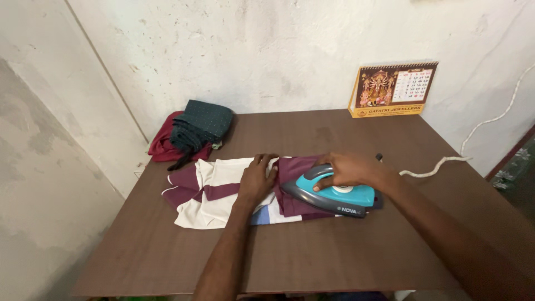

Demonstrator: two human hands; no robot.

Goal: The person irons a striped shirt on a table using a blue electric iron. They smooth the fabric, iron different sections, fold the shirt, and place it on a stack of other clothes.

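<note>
A maroon and white striped garment lies flat in the middle of a brown table. My left hand presses flat on it, fingers spread toward the wall. My right hand grips the handle of a teal and grey clothes iron, which rests on the garment's maroon right part with its tip pointing left, close to my left hand.
A folded dark green dotted cloth lies on a maroon cloth at the back left corner. A desk calendar leans on the wall at the back. The iron's white cord runs off right.
</note>
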